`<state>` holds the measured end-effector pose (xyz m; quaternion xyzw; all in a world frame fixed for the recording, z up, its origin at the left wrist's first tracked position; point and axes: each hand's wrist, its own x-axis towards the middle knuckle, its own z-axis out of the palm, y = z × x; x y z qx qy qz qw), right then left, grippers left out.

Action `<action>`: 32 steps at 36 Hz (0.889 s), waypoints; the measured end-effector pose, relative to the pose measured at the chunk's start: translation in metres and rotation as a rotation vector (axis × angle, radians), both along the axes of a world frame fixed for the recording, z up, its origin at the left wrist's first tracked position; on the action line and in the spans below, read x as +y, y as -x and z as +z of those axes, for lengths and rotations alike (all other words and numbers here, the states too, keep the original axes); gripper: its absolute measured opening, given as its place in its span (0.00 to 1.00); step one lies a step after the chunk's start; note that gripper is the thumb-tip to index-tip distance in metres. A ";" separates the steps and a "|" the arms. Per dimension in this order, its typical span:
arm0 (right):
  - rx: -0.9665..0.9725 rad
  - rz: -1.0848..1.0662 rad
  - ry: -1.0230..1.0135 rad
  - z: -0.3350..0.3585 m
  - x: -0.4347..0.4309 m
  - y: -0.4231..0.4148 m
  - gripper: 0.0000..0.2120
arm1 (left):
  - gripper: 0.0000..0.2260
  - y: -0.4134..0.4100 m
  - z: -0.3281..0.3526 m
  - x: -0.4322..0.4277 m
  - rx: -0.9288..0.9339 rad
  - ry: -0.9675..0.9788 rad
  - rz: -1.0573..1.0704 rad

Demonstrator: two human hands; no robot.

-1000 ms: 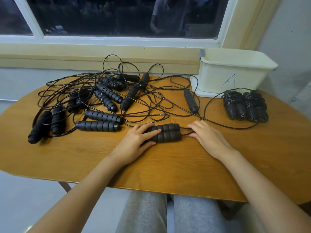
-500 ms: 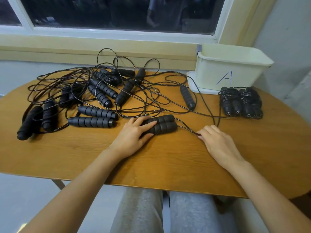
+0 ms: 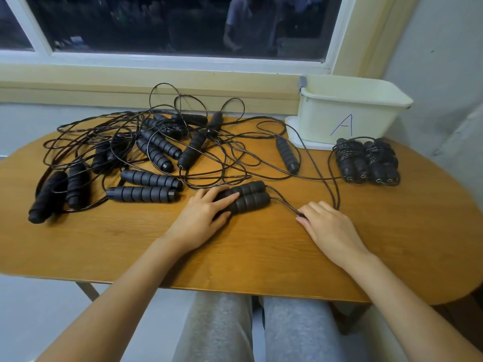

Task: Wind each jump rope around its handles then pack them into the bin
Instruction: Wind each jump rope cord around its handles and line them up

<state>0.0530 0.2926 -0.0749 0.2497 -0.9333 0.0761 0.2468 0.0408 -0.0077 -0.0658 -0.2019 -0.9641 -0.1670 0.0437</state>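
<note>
Two black foam handles (image 3: 248, 197) of one jump rope lie side by side at the middle of the wooden table (image 3: 130, 244). My left hand (image 3: 203, 218) rests flat on their left ends, fingers fairly straight. The rope's thin black cord (image 3: 283, 203) runs from the handles' right ends to my right hand (image 3: 332, 231), whose curled fingertips pinch it against the table. From there the cord loops back up toward the cream bin (image 3: 350, 111) marked "A" at the back right. Two wound rope bundles (image 3: 366, 160) stand in front of the bin.
A tangle of unwound ropes (image 3: 146, 152) with several black handles covers the back left of the table. One loose handle (image 3: 287, 155) lies left of the bin. A window sill (image 3: 156, 82) runs behind. The table's front edge is above my knees.
My right hand slid away from the handles' right ends, right and toward me along the cord, drawing it out. My left hand stayed on the handles.
</note>
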 end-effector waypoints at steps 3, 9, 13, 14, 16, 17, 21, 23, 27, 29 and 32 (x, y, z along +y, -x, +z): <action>-0.001 -0.029 0.045 -0.004 0.003 0.002 0.09 | 0.24 0.000 0.001 0.001 -0.007 -0.010 0.020; 0.096 -0.081 0.066 -0.007 -0.007 -0.006 0.06 | 0.22 -0.005 0.004 0.004 -0.001 -0.088 0.076; 0.146 -0.004 0.032 -0.005 -0.030 -0.021 0.06 | 0.22 -0.005 0.005 0.006 0.008 -0.070 0.095; 0.153 0.010 0.033 -0.005 -0.037 -0.023 0.06 | 0.22 -0.004 0.005 0.006 0.011 -0.068 0.097; 0.146 0.034 0.042 -0.004 -0.051 -0.027 0.07 | 0.22 -0.004 0.006 0.007 0.019 -0.053 0.099; 0.142 0.042 0.046 -0.005 -0.058 -0.028 0.06 | 0.22 -0.003 0.006 0.008 0.021 -0.042 0.102; 0.144 0.064 0.053 -0.009 -0.080 -0.031 0.07 | 0.22 -0.002 0.004 0.007 0.043 -0.036 0.100; 0.152 0.070 0.056 -0.010 -0.087 -0.031 0.08 | 0.21 -0.001 0.004 0.007 0.047 -0.031 0.095; 0.190 0.100 0.045 -0.011 -0.104 -0.037 0.12 | 0.22 0.001 0.004 0.006 0.045 -0.008 0.090; 0.204 0.107 0.045 -0.011 -0.115 -0.042 0.13 | 0.22 0.001 0.004 0.006 0.042 -0.003 0.090; 0.201 0.120 0.039 -0.013 -0.125 -0.047 0.10 | 0.22 0.001 0.008 0.007 0.034 0.025 0.091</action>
